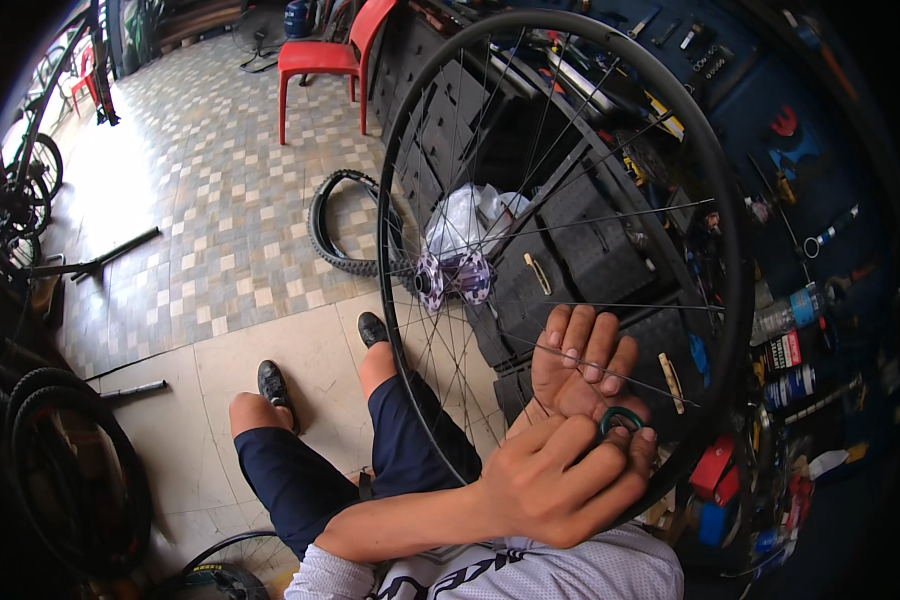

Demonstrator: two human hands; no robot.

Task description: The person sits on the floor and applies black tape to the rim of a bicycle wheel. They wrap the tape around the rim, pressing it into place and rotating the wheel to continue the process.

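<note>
A large black-rimmed bicycle wheel (pixel 727 160) stands upright in front of me. Thin spokes run from its purple-and-white patterned hub (pixel 450 280). My left hand (pixel 567 482) crosses in front at the wheel's lower right, back outward, with bent fingertips closed on a small dark green ring (pixel 620 414). Behind it, my right hand (pixel 582 375) turns its palm toward me, fingers loosely curled and apart. A spoke passes across those fingers. The green ring sits close to the right palm. My left fingers hide part of the ring, and most of my right forearm is out of sight.
Behind the wheel are black drawers (pixel 585 235) and a white plastic bag (pixel 465 222). Tools and bottles (pixel 792 312) crowd the right side. A loose tire (pixel 320 225) lies on the floor, and a red chair (pixel 320 60) stands farther off. More tires (pixel 130 480) lean at left.
</note>
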